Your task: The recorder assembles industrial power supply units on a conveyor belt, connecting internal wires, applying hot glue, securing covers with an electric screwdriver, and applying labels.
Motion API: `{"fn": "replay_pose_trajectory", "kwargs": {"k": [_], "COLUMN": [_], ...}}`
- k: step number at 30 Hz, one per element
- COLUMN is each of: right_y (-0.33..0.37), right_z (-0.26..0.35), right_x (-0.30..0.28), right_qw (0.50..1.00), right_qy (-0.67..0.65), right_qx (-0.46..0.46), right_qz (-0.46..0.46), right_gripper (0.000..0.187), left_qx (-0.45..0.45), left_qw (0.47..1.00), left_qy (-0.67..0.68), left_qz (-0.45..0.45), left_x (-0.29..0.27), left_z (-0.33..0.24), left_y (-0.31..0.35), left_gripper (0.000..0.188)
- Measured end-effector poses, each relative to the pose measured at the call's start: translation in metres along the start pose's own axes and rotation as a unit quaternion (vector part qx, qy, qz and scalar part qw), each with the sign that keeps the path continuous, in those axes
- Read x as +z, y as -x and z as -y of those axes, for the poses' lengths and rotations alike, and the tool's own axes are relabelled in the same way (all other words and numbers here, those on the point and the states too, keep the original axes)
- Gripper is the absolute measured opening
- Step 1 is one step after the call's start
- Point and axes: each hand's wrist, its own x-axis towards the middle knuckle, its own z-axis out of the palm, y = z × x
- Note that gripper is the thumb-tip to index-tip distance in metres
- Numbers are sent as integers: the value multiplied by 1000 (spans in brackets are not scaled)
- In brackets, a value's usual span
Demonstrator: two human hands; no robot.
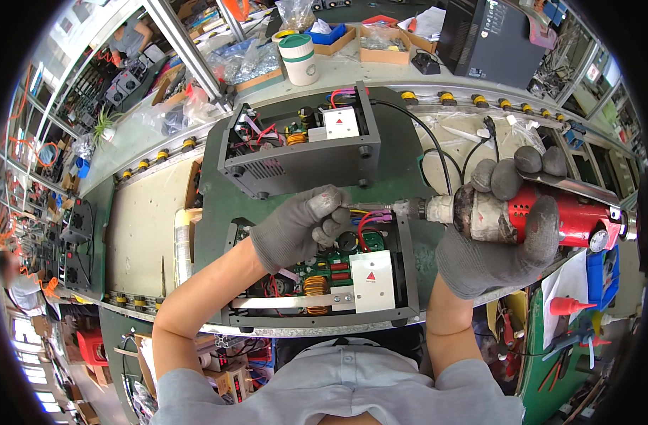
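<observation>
My right hand [504, 241], in a grey work glove, is wrapped round a red power screwdriver [561, 212] held level, its bit pointing left. At the tip of the bit [370, 207], the gloved fingers of my left hand [303, 223] are pinched together; whatever they hold is too small or hidden to name. Both hands are over a nearer open metal case [407, 283], which holds a green circuit board [331, 265], a copper coil [315, 292], coloured wires and a white plate [372, 281] with a red triangle. Behind it stands a second open case [303, 173], dark grey.
Both cases rest on a dark green board [211, 159] beside a roller track [448, 98]. A black cable [434, 134] runs right from the rear case. A lidded cup [298, 60], parts boxes [384, 46] and a black machine [490, 42] stand at the back. Pliers [559, 365] lie lower right.
</observation>
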Motion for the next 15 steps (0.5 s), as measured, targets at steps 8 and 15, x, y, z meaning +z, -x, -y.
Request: {"fn": "replay_pose_trajectory", "kwargs": {"k": [8,15], "right_y": [5,7], "right_z": [-3,-6], "right_x": [6,4], "right_qw": [999,998], "right_qy": [40,34], "right_qx": [15,33], "right_qz": [-24,-43], "right_gripper": [39,42], "left_qx": [-26,8], "left_qw": [999,998], "left_qy": [-17,-62], "left_qz": [-14,-5], "left_x": [-1,-2], "left_z": [6,7], "left_y": [0,0], "left_gripper": [35,36]}}
